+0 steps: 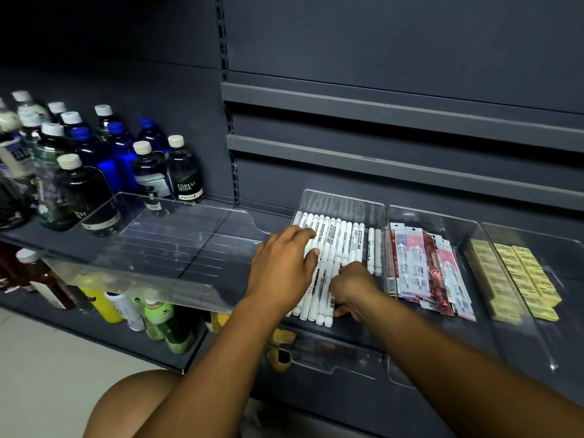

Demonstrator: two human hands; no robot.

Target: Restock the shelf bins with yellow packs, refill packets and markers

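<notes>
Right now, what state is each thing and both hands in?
markers: lying flat in rows
refill packets: lying flat, overlapping
yellow packs: packed in rows
left hand: open, resting on markers
right hand: fingers curled on front markers
bottles: upright, capped

Dark grey shelving (pixel 395 49) rises above a pale, possibly tiled floor (pixel 47 358).

Where: on the person's head
Faces: forward and down at the shelf (pixel 278 222)
Near: close to the bins (pixel 341 200)
</notes>
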